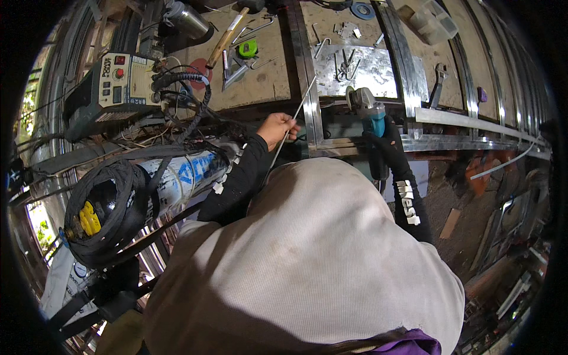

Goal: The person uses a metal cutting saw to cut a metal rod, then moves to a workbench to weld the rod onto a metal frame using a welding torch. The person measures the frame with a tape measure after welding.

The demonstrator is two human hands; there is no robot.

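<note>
My left hand pinches a thin metal rod. The rod slants from the metal frame's inner bar down toward my body. My right hand is wrapped around a teal angle grinder. Its silver head and disc point away from me, over the near edge of the workbench frame. Dark sleeves cover both forearms, and the right fingers are partly in shadow. Beyond the grinder, a shiny metal sheet carries several bent rods.
At the left stand a welding machine and a gas cylinder wrapped in black hoses. A hammer, a green tape measure, an adjustable wrench and a clear plastic container lie on the bench. Metal bars run along the right.
</note>
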